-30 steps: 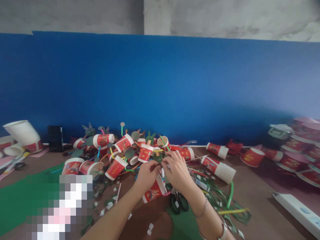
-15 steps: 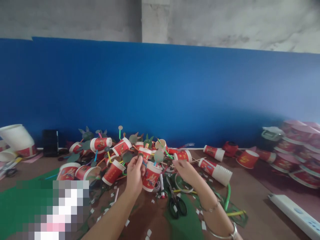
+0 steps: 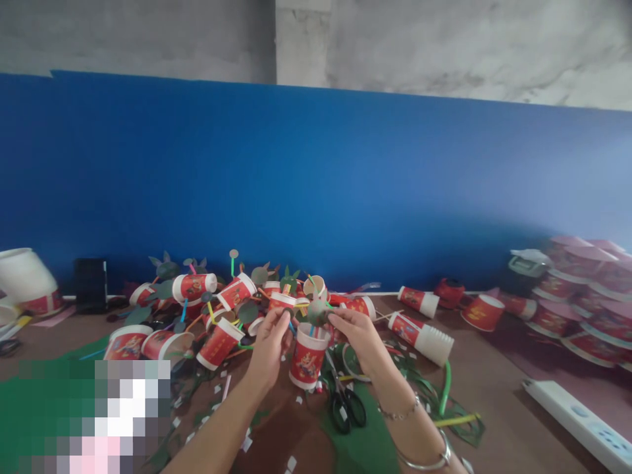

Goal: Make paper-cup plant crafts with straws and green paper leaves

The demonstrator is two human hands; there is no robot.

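Note:
A red paper cup (image 3: 307, 356) stands upright on the brown table in front of me, with thin straws rising from it. My left hand (image 3: 270, 344) is closed in a pinch on a straw just left of the cup's rim. My right hand (image 3: 356, 334) pinches a grey-green paper disc (image 3: 316, 312) on a straw above the cup. Black scissors (image 3: 345, 403) lie just below the cup, on green paper.
A heap of red cups with straws and paper leaves (image 3: 217, 303) lies behind my hands. More cups (image 3: 422, 336) lie to the right, and stacked cups (image 3: 582, 289) at the far right. A white power strip (image 3: 577, 421) sits near the right edge. A blue wall (image 3: 345, 184) stands behind.
The cup came up from lying tilted under my hands and now stands upright. My right hand moved away, then returned to pinch the disc above it.

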